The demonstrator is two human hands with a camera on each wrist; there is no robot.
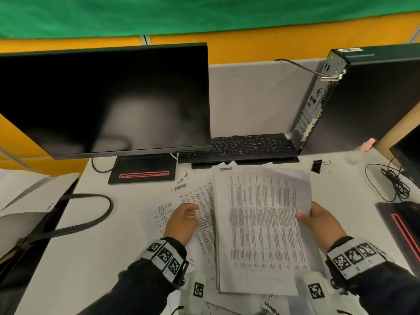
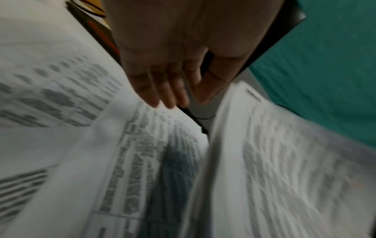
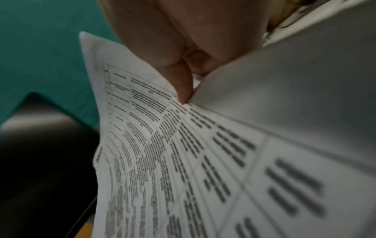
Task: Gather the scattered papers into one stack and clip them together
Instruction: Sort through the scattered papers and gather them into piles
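A bundle of printed papers lies lifted at its right edge, where my right hand pinches it between thumb and fingers. The right wrist view shows the thumb pressed on the printed sheet. More sheets fan out on the table to the left, partly under the bundle. My left hand lies over these loose sheets with straight fingers reaching across the paper. A black binder clip sits on the table at the back right, apart from both hands.
A dark monitor on its stand and a black keyboard stand behind the papers. A computer tower, a small clear bottle and tangled cables are at the right. A bag strap lies at the left.
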